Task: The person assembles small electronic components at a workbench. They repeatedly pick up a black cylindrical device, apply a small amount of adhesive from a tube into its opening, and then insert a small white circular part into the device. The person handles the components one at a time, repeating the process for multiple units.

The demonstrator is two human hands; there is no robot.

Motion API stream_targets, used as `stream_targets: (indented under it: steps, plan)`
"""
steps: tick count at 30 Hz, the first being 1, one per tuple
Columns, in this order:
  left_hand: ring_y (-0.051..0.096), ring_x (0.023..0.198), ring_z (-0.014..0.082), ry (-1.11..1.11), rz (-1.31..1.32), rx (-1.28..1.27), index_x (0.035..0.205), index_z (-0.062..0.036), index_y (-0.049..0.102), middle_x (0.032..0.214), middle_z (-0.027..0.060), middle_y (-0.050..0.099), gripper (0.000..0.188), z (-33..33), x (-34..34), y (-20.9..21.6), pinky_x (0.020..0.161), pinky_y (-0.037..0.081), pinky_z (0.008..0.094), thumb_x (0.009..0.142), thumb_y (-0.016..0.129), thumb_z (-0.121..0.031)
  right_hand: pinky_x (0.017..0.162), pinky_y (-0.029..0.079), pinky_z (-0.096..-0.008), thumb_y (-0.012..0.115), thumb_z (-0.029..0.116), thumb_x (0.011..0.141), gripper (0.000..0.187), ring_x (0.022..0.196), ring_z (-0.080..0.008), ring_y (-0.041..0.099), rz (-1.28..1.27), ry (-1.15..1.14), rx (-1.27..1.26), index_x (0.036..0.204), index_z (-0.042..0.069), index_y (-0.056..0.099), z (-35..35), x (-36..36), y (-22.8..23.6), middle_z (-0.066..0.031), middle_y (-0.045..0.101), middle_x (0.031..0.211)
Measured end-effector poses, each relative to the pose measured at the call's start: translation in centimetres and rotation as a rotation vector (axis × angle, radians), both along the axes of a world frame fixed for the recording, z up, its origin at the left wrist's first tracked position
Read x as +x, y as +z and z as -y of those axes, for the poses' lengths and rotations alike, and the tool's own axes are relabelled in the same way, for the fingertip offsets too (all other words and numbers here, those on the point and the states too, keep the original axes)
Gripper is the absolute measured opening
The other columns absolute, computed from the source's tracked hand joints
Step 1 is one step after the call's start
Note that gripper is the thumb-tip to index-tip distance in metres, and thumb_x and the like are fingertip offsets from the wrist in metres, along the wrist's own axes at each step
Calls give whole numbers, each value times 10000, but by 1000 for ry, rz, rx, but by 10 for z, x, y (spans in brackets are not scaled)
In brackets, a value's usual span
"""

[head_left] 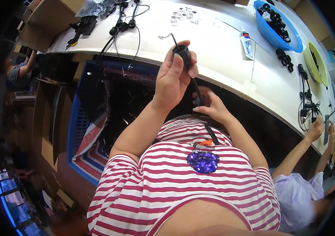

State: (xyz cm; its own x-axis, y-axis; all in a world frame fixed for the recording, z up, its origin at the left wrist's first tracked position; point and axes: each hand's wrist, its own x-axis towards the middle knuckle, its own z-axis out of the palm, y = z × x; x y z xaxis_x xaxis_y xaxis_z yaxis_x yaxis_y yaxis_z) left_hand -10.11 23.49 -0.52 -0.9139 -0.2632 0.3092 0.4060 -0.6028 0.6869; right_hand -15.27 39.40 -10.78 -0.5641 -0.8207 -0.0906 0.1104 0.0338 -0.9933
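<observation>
Above the table's near edge, my left hand (175,74) is closed around a black cup-shaped socket (181,51), thumb pressed against its side. A thin dark wire with a pale tip rises out of its open top. A thick black cable (197,89) runs down from the socket to my right hand (214,107). The thumb and fingers of my right hand are closed on the cable's lower part, close to my body. What lies deeper in that hand is hidden.
Several small rings (182,15), a glue tube (247,44) and black corded parts (122,26) lie on the white table (214,43). A blue basin (260,23) and a yellow basin (321,70) hold black parts. A blue crate (75,129) stands below; a co-worker's hands (316,129) work at right.
</observation>
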Motion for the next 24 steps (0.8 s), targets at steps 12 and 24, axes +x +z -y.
stream_targets:
  steps: [12, 24]
  plan:
    - [454, 692, 109, 13, -5, -101, 1268, -61, 333, 898, 59, 490, 520, -10, -11, -3, 669, 381, 250, 880, 509, -360, 733, 483, -302, 580, 244, 842, 238, 825, -232, 630, -322, 19, 395, 965, 49, 641, -56, -19, -103, -126, 652, 864]
    - [410, 701, 83, -242, 100, -246, 1242, 0, 381, 871, 22, 488, 458, -29, -17, -32, 642, 345, 174, 908, 498, -291, 696, 506, -294, 653, 98, 767, 216, 787, -237, 635, -835, -409, -20, 972, 32, 631, -65, -16, 80, -116, 641, 907]
